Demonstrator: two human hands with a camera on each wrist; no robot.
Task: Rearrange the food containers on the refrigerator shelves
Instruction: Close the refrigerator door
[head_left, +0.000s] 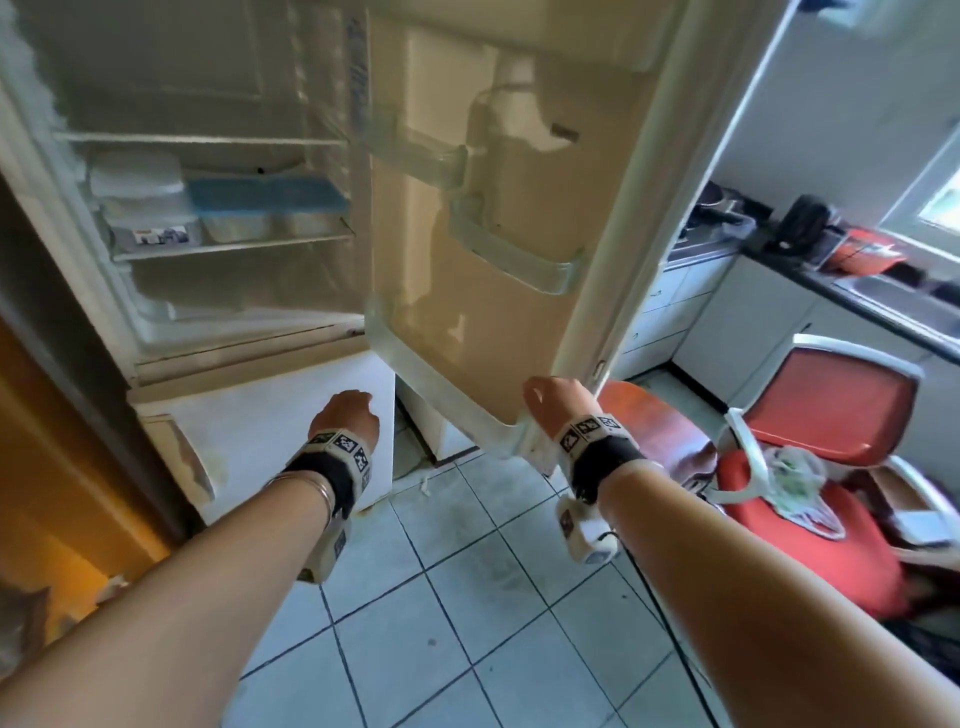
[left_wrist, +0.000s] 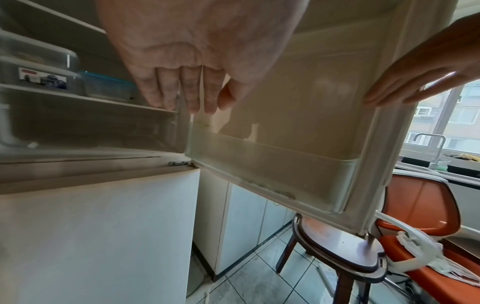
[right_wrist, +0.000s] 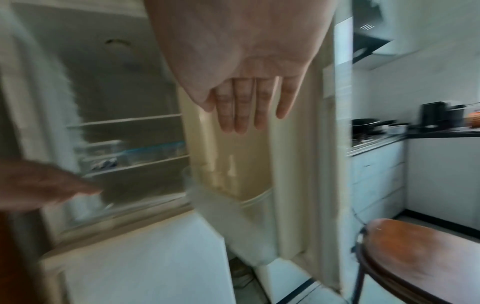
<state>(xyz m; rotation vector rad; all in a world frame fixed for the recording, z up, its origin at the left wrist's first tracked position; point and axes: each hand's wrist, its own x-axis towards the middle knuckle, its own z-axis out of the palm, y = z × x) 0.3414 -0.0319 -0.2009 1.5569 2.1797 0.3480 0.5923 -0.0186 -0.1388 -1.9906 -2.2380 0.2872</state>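
Note:
The refrigerator's upper compartment stands open. On its lower shelf (head_left: 234, 247) sit a stack of clear containers (head_left: 143, 205) at the left and a blue-lidded container (head_left: 267, 197) to their right. The left wrist view shows the clear stack (left_wrist: 33, 67) and the blue-lidded one (left_wrist: 106, 86). My left hand (head_left: 345, 413) hangs empty below the compartment, in front of the lower door, fingers (left_wrist: 182, 90) nearly straight. My right hand (head_left: 553, 402) is at the bottom outer corner of the open door (head_left: 493, 260); its straight fingers (left_wrist: 384, 96) touch the door's edge.
A white lower fridge door (head_left: 270, 431) is closed beneath the compartment. A wooden stool (head_left: 660, 431) stands just behind the open door, with an orange chair (head_left: 831, 415) beyond it. A dark counter (head_left: 857, 270) with kitchen items runs along the right wall. Tiled floor lies below.

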